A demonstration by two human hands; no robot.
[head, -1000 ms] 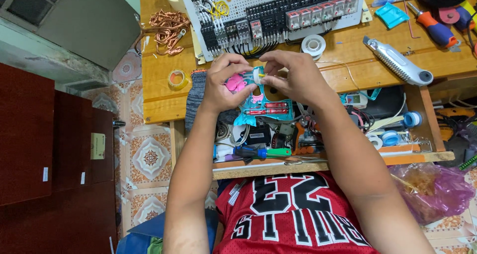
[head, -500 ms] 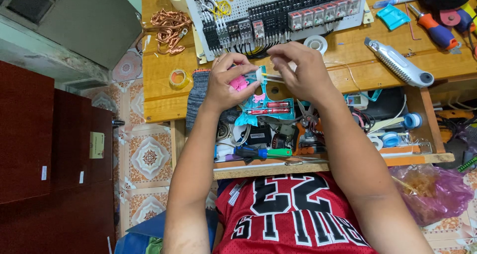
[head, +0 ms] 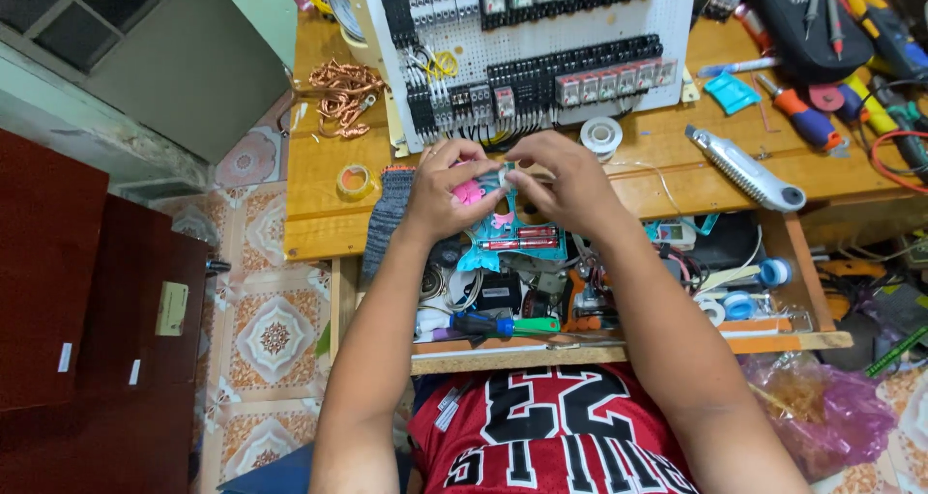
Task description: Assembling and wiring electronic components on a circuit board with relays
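Both hands meet over the near edge of the wooden tabletop (head: pixel 319 180), each grip closed on something small. The left hand (head: pixel 447 189) pinches a small pink piece (head: pixel 470 192) between thumb and fingers. The right hand (head: pixel 564 183) has its fingertips closed on a small pale part (head: pixel 495 178) that touches the pink piece; what that part is cannot be told. Just below the hands lies a teal blister card (head: pixel 507 238) with red pieces in it, on top of an open drawer (head: pixel 619 349) crammed with tools and tape rolls. Far of the hands stands a white perforated board (head: pixel 541 40) carrying rows of black relays and terminal blocks. To the left lie a yellow tape roll (head: pixel 355 181) and a tangle of copper wire (head: pixel 340 93); to the right, a grey utility knife (head: pixel 744 168).
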